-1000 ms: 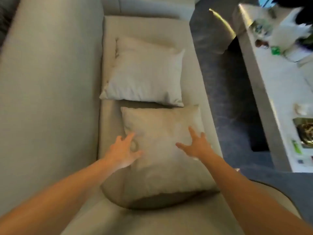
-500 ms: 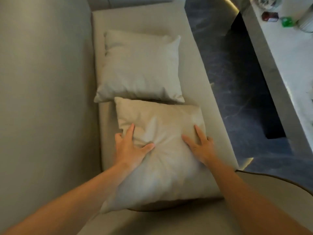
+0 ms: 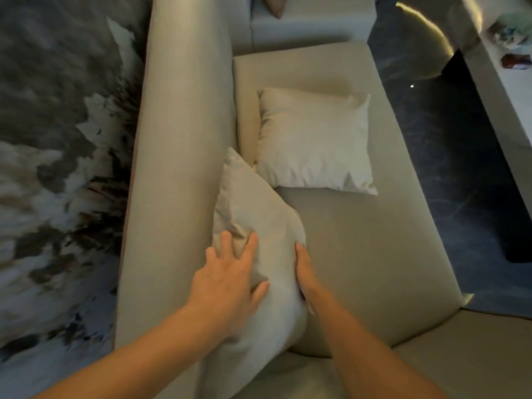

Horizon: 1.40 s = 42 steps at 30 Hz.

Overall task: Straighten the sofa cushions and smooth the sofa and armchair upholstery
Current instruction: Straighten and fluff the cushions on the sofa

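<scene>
A beige sofa fills the view, its seat (image 3: 368, 240) running away from me and its backrest (image 3: 178, 168) on the left. The near beige cushion (image 3: 253, 214) stands on edge, leaning against the backrest. My left hand (image 3: 227, 277) lies on its upper face with fingers spread, thumb wrapped over it. My right hand (image 3: 305, 269) presses flat against its right side, fingers partly hidden under the cushion's bulge. A second beige cushion (image 3: 313, 139) lies flat on the seat just beyond, touching the near one's top corner.
A rounded sofa arm (image 3: 446, 358) lies at the lower right. Behind the backrest is a dark mottled rug or wall (image 3: 57, 168). A dark floor (image 3: 449, 133) runs along the right, with a pale table (image 3: 506, 90) at the far right. Another cushion corner (image 3: 275, 4) shows at top.
The near cushion, lying flat on the seat before, has been tipped up onto its edge against the backrest. Both hands went with it to the left. My head has turned left.
</scene>
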### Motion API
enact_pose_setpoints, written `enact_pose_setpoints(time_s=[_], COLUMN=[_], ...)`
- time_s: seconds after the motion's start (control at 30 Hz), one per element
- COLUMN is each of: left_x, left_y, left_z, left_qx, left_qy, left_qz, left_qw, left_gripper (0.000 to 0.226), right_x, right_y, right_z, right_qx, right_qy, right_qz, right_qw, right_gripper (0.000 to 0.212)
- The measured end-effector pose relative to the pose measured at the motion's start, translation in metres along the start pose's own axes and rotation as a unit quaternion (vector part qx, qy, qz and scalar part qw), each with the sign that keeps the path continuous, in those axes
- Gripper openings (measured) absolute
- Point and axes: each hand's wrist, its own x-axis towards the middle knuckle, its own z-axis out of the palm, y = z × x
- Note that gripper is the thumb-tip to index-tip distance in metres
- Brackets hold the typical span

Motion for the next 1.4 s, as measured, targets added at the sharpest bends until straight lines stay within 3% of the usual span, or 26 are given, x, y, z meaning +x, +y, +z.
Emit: enact_pose_setpoints(time_s=[0.17, 0.3, 0.47, 0.6, 0.67, 0.83, 0.9, 1.0, 1.13, 1.27, 1.4], left_x=[0.012, 0.045, 0.122, 0.195, 0.233, 0.345, 0.384, 0.428, 0.447, 0.442, 0.432], left_y=[0.012, 0.046, 0.082, 0.08, 0.071, 0.037, 0.025, 0.012, 0.005, 0.013, 0.041], left_z=[0.005, -0.018, -0.059, -0.087, -0.091, -0.06, -0.043, -0.018, 0.019, 0.02, -0.03], left_qx=[0.107, 0.191, 0.04, -0.033, -0.066, -0.132, -0.18, -0.281, -0.4, -0.444, -0.369], left_qy=[0.014, 0.033, -0.04, 0.018, 0.04, 0.061, 0.07, 0.07, 0.018, 0.094, 0.151], left_qz=[-0.014, 0.032, -0.002, -0.048, -0.063, -0.098, -0.121, -0.132, -0.081, -0.089, -0.098], left_qw=[0.994, 0.98, 0.998, 0.998, 0.995, 0.984, 0.974, 0.948, 0.913, 0.887, 0.912], left_gripper=[0.081, 0.055, 0.04, 0.039, 0.044, 0.065, 0.075, 0.089, 0.111, 0.099, 0.08], right_x=[-0.012, -0.027, -0.01, 0.04, 0.068, 0.157, 0.197, 0.249, 0.278, 0.279, 0.275], right_y=[-0.011, -0.037, -0.103, -0.151, -0.175, -0.212, -0.215, -0.194, -0.16, -0.16, -0.184], right_z=[-0.018, -0.056, -0.116, -0.151, -0.161, -0.154, -0.143, -0.127, -0.123, -0.132, -0.137], right_qx=[0.003, -0.037, -0.048, -0.135, -0.175, -0.318, -0.349, -0.299, -0.263, -0.257, -0.209], right_qy=[-0.022, -0.081, -0.083, 0.009, 0.04, 0.15, 0.188, 0.191, 0.224, 0.233, 0.237], right_qz=[0.054, 0.102, 0.086, -0.034, -0.077, -0.151, -0.137, -0.108, -0.11, -0.128, -0.123], right_qw=[0.998, 0.991, 0.992, 0.99, 0.981, 0.924, 0.908, 0.929, 0.932, 0.929, 0.941], right_gripper=[0.06, 0.053, 0.019, 0.025, 0.038, 0.063, 0.076, 0.088, 0.093, 0.088, 0.086])
